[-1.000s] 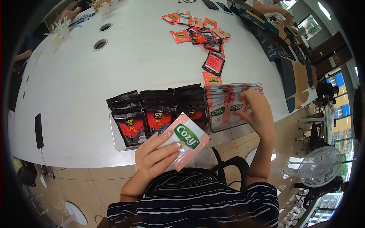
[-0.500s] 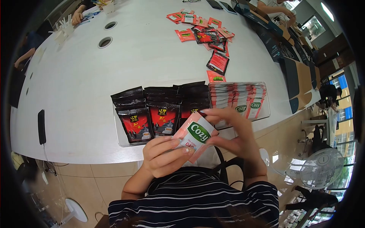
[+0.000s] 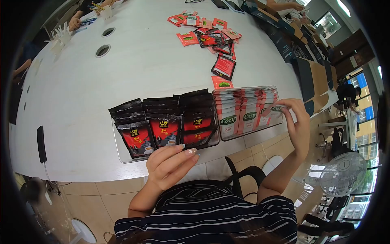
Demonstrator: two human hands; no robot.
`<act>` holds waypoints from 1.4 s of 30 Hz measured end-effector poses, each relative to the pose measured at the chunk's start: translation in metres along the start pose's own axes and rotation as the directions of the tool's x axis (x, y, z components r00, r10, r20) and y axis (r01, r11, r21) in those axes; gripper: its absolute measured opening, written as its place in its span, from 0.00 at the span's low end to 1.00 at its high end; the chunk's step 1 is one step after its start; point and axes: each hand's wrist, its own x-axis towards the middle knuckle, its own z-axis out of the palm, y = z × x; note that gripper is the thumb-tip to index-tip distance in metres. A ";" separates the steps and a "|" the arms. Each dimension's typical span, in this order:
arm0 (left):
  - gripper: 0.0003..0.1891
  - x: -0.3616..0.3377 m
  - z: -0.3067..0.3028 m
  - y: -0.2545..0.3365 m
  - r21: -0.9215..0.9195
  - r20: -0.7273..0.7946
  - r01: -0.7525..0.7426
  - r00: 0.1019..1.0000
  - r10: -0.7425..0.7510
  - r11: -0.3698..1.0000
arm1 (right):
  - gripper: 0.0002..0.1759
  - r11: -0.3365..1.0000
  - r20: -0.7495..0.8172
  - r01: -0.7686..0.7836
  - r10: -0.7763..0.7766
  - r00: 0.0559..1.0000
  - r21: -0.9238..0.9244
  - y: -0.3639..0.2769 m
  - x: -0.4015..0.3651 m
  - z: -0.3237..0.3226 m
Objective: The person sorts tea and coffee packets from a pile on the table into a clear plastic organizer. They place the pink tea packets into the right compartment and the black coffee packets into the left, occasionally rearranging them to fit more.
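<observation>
Sachets fill two clear trays at the near edge of the worktop (image 3: 142,69): black packs (image 3: 164,124) in the left tray (image 3: 122,157), and a pink row (image 3: 237,110) standing upright in the right tray (image 3: 248,133).

The person's right hand (image 3: 296,122) is up at the far right end of the pink row. Its fingers (image 3: 289,105) are pinched narrow on one sachet (image 3: 277,109), held upright with its green label facing the person. The sachet touches the last packs of the row, at or just inside the tray's right wall. I cannot tell from where I stand whether its bottom edge is already seated.

The left hand (image 3: 170,162) holds nothing. Its fingers (image 3: 185,151) lie loosely spread and flat at the worktop's edge, just below the black packs, perhaps brushing the front of that tray.

By the look of it, the step in hand is slotting this sachet into the end of the row. The next move would call for sliding it straight down beside its neighbour without tipping the row, then opening the pinch.

More loose packs (image 3: 211,38) lie scattered well apart, far across the worktop. A phone (image 3: 41,138) rests off to the left.
</observation>
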 end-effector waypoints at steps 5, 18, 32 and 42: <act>0.15 0.003 0.002 0.002 0.027 0.009 0.010 1.000 -0.010 1.000 | 0.19 0.993 0.100 0.002 0.010 0.995 -0.119 0.025 -0.003 0.012; 0.14 0.004 0.006 0.003 0.079 0.009 0.025 1.000 -0.026 0.997 | 0.51 0.979 0.279 0.061 -0.004 0.960 -0.193 0.020 0.023 0.029; 0.13 0.004 0.006 0.003 0.073 0.016 0.038 0.999 -0.040 0.997 | 0.35 0.989 0.184 0.116 -0.099 0.978 -0.089 0.005 0.021 0.020; 0.13 0.005 0.006 0.003 0.071 0.016 0.042 0.999 -0.043 0.997 | 0.22 0.941 0.673 0.031 -0.263 0.691 0.336 -0.010 0.001 0.035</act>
